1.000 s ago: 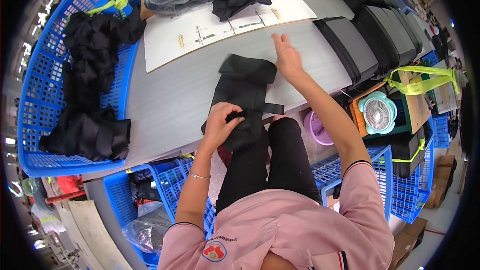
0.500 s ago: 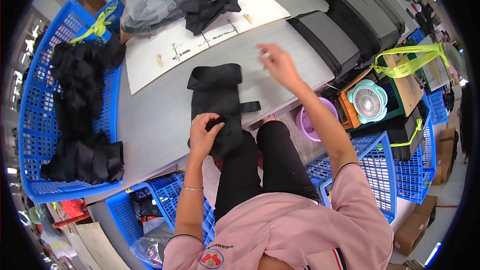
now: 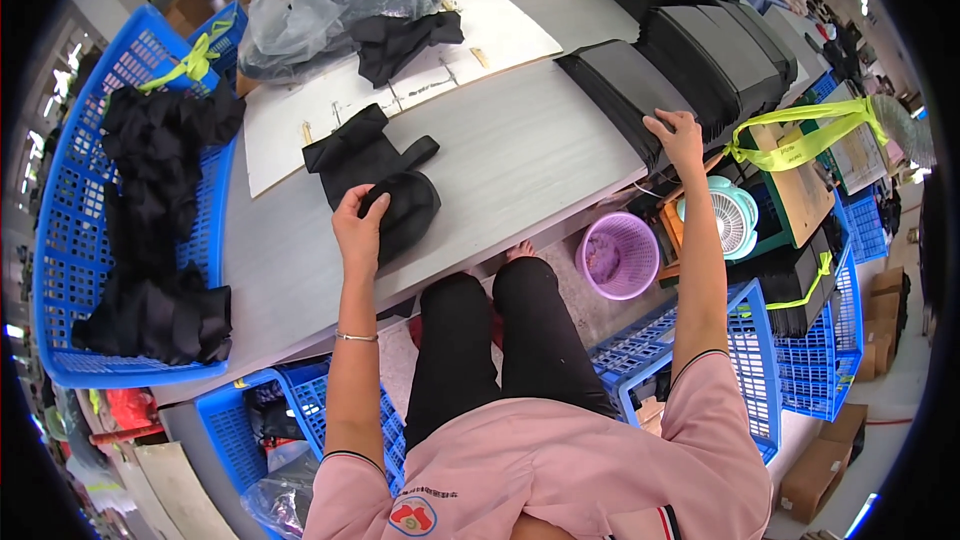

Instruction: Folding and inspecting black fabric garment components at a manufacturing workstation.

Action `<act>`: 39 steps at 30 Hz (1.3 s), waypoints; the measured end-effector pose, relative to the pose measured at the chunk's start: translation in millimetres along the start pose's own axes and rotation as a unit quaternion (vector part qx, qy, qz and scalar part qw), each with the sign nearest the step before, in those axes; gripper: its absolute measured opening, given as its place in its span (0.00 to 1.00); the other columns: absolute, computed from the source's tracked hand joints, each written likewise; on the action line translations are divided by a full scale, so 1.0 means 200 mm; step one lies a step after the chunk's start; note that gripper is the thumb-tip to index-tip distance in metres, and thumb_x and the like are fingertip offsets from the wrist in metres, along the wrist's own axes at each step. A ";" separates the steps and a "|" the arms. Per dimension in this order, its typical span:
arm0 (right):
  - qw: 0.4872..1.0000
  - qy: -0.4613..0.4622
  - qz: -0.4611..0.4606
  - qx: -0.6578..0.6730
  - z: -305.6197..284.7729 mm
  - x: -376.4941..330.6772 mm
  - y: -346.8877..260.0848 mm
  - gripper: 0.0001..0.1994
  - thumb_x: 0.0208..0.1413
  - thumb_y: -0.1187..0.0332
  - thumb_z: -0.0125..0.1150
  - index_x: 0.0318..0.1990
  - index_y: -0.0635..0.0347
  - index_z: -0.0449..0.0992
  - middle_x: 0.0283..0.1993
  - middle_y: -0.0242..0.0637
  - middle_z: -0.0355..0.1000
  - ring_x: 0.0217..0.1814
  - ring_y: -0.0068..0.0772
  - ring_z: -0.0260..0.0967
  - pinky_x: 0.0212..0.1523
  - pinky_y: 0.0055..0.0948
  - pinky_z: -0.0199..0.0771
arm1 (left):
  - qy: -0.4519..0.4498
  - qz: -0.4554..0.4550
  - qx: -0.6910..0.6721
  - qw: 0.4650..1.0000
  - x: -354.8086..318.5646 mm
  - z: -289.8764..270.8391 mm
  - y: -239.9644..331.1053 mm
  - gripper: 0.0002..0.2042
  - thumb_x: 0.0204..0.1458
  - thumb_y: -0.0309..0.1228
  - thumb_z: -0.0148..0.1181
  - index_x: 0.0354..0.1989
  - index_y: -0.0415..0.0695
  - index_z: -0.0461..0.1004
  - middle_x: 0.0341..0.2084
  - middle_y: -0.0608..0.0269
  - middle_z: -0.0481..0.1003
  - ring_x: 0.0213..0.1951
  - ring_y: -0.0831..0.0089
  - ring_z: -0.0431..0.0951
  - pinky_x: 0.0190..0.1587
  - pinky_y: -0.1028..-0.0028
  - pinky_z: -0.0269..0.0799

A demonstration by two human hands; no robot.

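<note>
My left hand [image 3: 358,225] pinches the near edge of a black fabric piece [image 3: 365,165] on the grey table. The cloth has a narrow strap sticking out on its right side, and its near end is curled over beside my fingers. To the right, my right hand [image 3: 677,136] is at the near end of a stack of flat black pieces [image 3: 640,85]. Thumb and fingertips there are bent close together, at the stack's edge; whether a piece is between them is too small to tell.
A blue basket [image 3: 75,240] of black cloth stands at the left. Clear plastic bags [image 3: 320,10] and a white board [image 3: 500,25] lie at the back. More black stacks [image 3: 710,50] fill the far right. A purple basket [image 3: 618,258] and a small turquoise fan [image 3: 732,218] are below the table's right edge.
My right hand has moved right to the stack of black pieces. My left hand has shifted the fabric piece left and away from my lap onto the table, turning it.
</note>
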State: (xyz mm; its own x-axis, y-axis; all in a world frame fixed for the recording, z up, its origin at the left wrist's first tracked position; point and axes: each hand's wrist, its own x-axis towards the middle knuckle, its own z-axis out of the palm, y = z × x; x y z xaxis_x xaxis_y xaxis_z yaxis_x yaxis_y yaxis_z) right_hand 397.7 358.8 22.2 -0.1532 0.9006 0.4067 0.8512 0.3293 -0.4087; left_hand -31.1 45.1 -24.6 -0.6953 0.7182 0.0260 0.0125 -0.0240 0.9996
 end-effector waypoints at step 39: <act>0.833 -0.331 0.145 0.420 -0.44 -1.80 -1.01 0.09 0.64 0.66 0.57 0.40 0.63 0.72 0.25 0.29 0.66 0.26 0.17 0.60 0.28 0.24 0.62 | -0.251 -0.294 -0.462 0.798 -1.05 0.24 0.09 0.26 0.58 0.43 0.58 0.55 0.32 0.69 0.40 0.49 0.79 0.47 0.58 0.79 0.55 0.61 0.74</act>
State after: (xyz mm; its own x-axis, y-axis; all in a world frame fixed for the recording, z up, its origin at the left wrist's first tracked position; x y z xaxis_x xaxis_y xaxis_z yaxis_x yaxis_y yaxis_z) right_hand 324.8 -57.5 29.7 -0.4822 0.8445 -0.2331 0.2913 -0.0964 -0.9518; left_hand 150.0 -72.0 -12.1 -0.0072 0.9768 -0.2140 -0.9066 0.0839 0.4136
